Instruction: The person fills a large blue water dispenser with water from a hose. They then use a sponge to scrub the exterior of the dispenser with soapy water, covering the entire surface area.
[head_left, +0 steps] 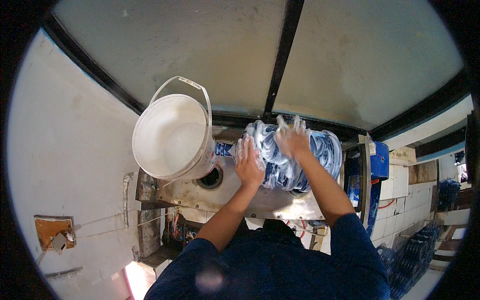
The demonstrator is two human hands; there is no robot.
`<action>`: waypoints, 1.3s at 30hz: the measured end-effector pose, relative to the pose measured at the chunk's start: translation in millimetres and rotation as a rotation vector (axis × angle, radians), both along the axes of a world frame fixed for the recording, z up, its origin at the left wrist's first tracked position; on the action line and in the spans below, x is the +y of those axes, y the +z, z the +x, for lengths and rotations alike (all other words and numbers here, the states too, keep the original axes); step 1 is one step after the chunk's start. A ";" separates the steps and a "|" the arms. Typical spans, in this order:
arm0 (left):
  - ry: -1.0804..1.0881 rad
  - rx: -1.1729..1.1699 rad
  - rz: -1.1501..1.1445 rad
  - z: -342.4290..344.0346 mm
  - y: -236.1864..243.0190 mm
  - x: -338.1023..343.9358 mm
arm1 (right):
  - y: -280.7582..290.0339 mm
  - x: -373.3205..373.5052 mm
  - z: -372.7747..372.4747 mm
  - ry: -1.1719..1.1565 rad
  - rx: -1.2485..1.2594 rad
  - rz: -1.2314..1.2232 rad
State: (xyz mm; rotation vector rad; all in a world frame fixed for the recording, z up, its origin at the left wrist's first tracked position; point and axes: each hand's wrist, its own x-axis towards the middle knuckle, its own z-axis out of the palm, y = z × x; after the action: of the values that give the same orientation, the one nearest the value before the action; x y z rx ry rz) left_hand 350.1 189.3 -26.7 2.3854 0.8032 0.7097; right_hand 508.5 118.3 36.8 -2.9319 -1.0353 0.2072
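A large ribbed blue water jug (325,155), smeared with white foam, lies on its side across a metal counter (235,197), its neck toward the left. Against its shoulder near the neck rests my left hand (249,162), foamy, with the fingers stretched out flat. My right hand (292,140) presses on the upper side of the jug. Thick foam and some blur cover its fingers; something yellowish shows between them, too hidden to name. Left of the jug stands a white bucket (172,135) with its handle raised.
A round dark opening (210,177) shows in the counter beside the bucket. Frosted panes in a black frame (280,60) rise behind. A blue barrel (378,162) stands at the right, and several ribbed jugs (415,255) lie farther right. A cord (125,227) runs along the left wall.
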 end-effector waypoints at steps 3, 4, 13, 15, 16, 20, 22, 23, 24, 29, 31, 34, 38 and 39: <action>-0.026 -0.052 -0.044 -1.1 2.3 -3.0 | -13.8 37.0 45.7 -0.171 0.359 -0.042; -0.034 -0.068 -0.067 -2.7 2.7 -4.1 | -17.4 51.0 41.6 -0.153 0.408 -0.027; -0.093 -0.023 -0.120 17.6 7.1 21.7 | -33.0 -8.5 -65.7 0.298 -0.107 0.419; -0.222 0.143 -0.137 41.3 11.8 47.3 | -36.5 -21.2 -80.2 0.322 -0.139 0.461; -0.306 0.208 -0.169 56.7 0.3 66.5 | -34.5 -22.0 -87.7 0.317 -0.119 0.494; -0.445 0.248 -0.333 78.1 -41.3 104.2 | -35.2 -19.6 -100.2 0.318 -0.136 0.467; -0.437 0.085 -0.252 56.8 -27.7 80.1 | -43.8 -26.1 -98.5 0.279 -0.139 0.452; -0.427 0.004 -0.208 36.5 -17.0 67.1 | -48.3 -28.9 -99.8 0.269 -0.139 0.446; -0.449 -0.091 -0.185 13.9 -12.3 57.0 | -51.4 -30.2 -101.7 0.266 -0.137 0.445; -0.494 -0.168 -0.008 -73.4 -44.8 37.2 | -48.7 -45.2 -110.2 0.360 -0.160 0.598; -0.550 -0.048 0.012 -82.0 -48.4 52.0 | -48.3 -49.7 -110.8 0.381 -0.175 0.638; -0.466 0.416 -0.117 -81.9 -34.1 69.6 | -49.3 -50.5 -111.7 0.372 -0.186 0.642; -0.572 0.824 0.001 -59.0 -12.0 103.2 | -46.9 -55.4 -112.7 0.385 -0.229 0.618; -0.609 0.941 0.002 -55.2 -9.0 109.9 | -48.6 -59.7 -113.5 0.398 -0.223 0.612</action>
State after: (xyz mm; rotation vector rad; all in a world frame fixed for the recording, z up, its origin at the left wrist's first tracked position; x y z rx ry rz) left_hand 294.9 299.2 -35.7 2.7062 0.3215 -0.7020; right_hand 395.0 58.6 -11.8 -2.2185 -1.3991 -0.3751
